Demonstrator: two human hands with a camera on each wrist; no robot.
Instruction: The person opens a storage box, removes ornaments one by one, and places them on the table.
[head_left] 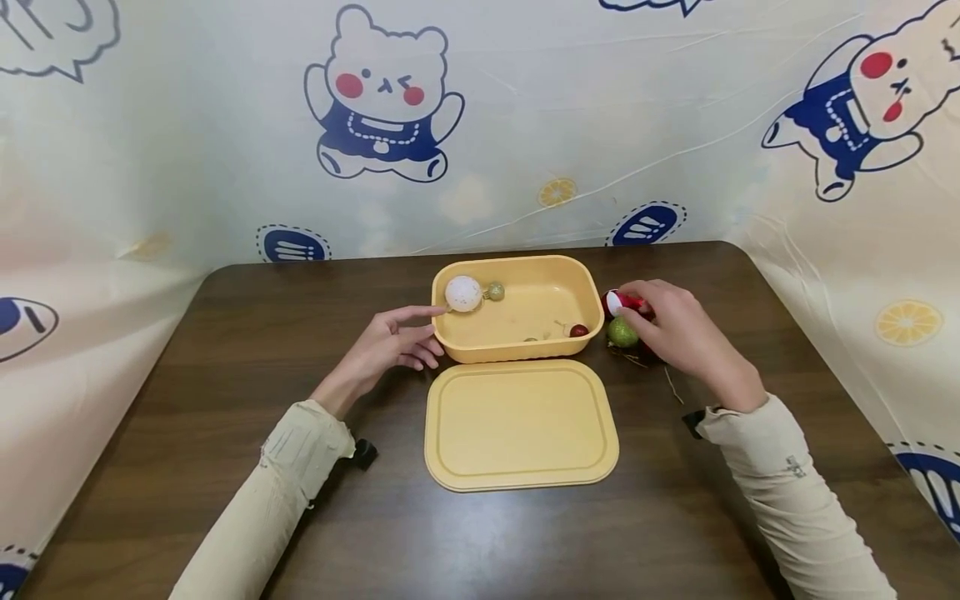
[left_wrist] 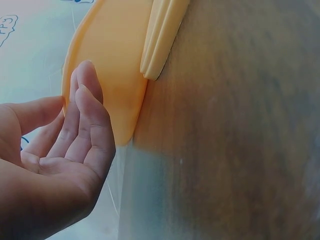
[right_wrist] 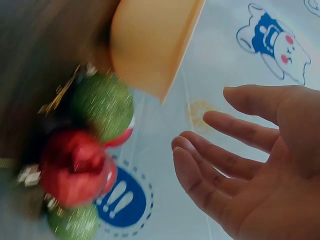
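Left hand: fingers loose, holding nothing, index tip at the smooth yellow plastic tub.
Right hand: spread, relaxed, over glittery green bauble and red ornament beside the tub.
Flat yellow lid: on dark wood-grain table.

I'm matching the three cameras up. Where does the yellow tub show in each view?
Head: the yellow tub sits centre, on the table behind its flat lid, between the hands.
Left wrist: its curved outer wall fills the upper left, beside the left hand's fingertips.
Right wrist: its corner is at top centre, above the green bauble.
Shared landmark: the dark wooden table.
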